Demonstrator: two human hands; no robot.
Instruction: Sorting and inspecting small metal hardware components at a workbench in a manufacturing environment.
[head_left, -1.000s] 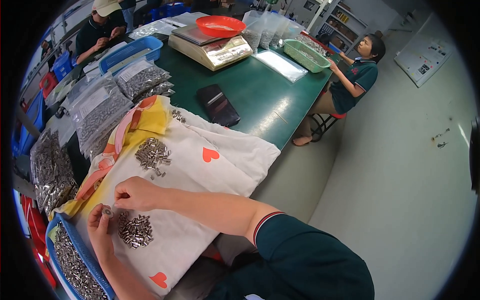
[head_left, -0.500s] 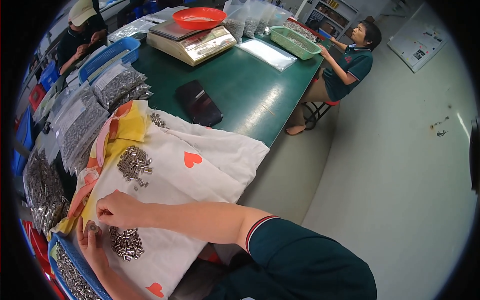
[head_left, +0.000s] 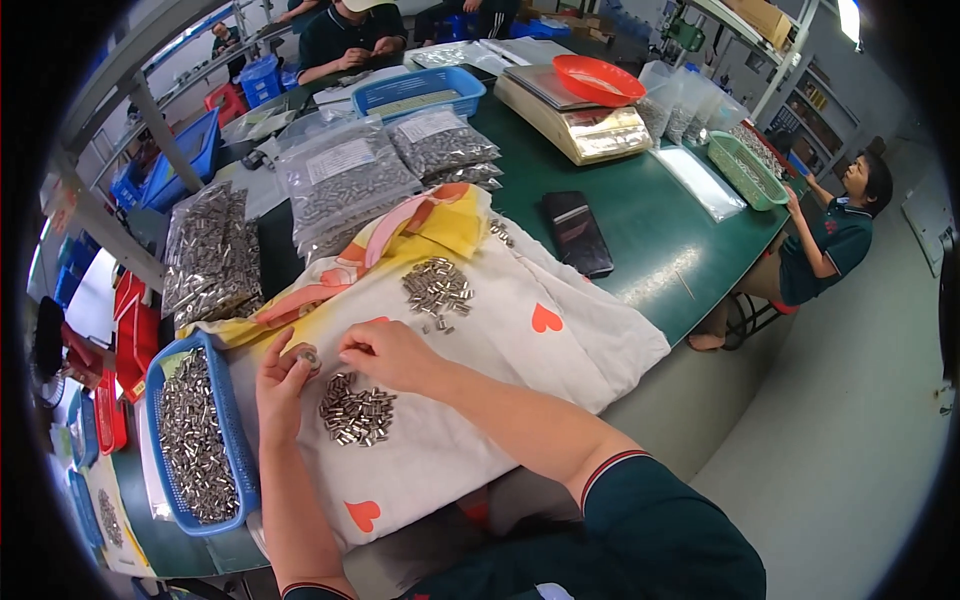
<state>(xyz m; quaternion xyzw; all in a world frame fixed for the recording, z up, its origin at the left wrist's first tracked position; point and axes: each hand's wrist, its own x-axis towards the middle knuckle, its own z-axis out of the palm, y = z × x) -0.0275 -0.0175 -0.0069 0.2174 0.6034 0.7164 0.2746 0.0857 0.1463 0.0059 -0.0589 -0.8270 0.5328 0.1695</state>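
Note:
My left hand (head_left: 281, 390) is raised over the cloth, thumb and fingers closed on a small round grey metal piece (head_left: 308, 359). Just right of it, my right hand (head_left: 388, 356) has its fingertips pinched together; whatever they hold is too small to make out. Below the hands lies a pile of short shiny metal cylinders (head_left: 357, 412) on a white cloth (head_left: 500, 370) with red hearts. A second pile of cylinders (head_left: 437, 287) sits farther back on the cloth. A blue basket (head_left: 245, 450) full of the same cylinders stands left of my left forearm.
Bags of metal parts (head_left: 345, 175) line the cloth's far-left side. A dark phone-like object (head_left: 577, 235) lies on the green table (head_left: 650, 265), before a scale (head_left: 570, 125) with a red tray (head_left: 600, 80). Co-workers (head_left: 835, 230) sit at the right and far side.
The view has turned left, so the table appears farther right and the whole blue basket shows. My hands stay close together, with the right fingertips now slightly apart from the round piece.

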